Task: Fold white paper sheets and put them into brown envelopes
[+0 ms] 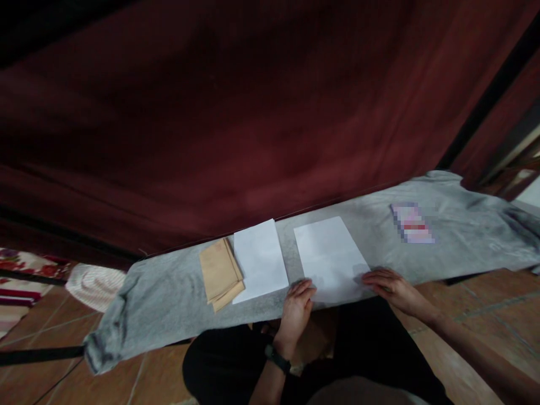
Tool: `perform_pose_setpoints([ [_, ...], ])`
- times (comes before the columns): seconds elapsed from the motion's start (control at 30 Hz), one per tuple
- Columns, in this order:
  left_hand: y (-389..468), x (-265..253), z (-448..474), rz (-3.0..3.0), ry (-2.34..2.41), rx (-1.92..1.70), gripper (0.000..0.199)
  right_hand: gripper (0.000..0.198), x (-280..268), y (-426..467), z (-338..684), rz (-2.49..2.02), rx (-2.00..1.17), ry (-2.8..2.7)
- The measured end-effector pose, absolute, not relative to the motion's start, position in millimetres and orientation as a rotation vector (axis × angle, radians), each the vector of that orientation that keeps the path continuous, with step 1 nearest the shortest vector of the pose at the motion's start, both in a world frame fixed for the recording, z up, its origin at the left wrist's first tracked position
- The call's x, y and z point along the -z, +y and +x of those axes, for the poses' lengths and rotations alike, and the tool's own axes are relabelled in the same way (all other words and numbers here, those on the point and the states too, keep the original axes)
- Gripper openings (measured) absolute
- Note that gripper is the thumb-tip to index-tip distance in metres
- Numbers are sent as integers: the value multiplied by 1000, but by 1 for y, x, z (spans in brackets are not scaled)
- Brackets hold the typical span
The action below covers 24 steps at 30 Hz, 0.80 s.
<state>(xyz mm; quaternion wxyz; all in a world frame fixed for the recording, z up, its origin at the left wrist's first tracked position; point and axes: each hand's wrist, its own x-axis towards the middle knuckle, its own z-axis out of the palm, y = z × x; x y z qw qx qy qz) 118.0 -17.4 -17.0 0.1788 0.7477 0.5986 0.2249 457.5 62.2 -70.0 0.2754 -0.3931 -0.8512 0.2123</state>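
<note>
A white sheet of paper (331, 253) lies in front of me on a grey cloth. At its near left corner my left hand (296, 306), with a dark band on the wrist, has its fingers closed on the edge. My right hand (391, 288) pinches the near right edge, thumb below and fingers on top. To the left lies more white paper (259, 261); whether it is one sheet or a stack I cannot tell. Beside it, partly over its left edge, rests a small pile of brown envelopes (220, 270).
The grey cloth (169, 298) covers a long narrow board. A blurred pink and white item (413, 223) lies on its right part. A dark red curtain (253, 124) hangs right behind. Below are floor tiles (498, 304), my legs and, at left, a pale striped cloth (95, 286).
</note>
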Motion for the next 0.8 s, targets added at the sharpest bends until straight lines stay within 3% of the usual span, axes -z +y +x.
perform_pose_setpoints([
  [0.13, -5, 13, 115, 1930, 1702, -816, 19, 27, 64, 75, 455, -1084, -617, -2224],
  [0.27, 5, 14, 113, 1636, 1727, -967, 15, 35, 53, 85, 450, -1195, -738, -2134],
  [0.57, 37, 14, 117, 1412, 1701, -1169, 33, 47, 29, 103, 436, -1407, -1000, -1799],
  [0.8, 64, -16, 115, 1273, 1521, -1318, 32, 45, -33, 129, 425, -1318, -822, -1514],
])
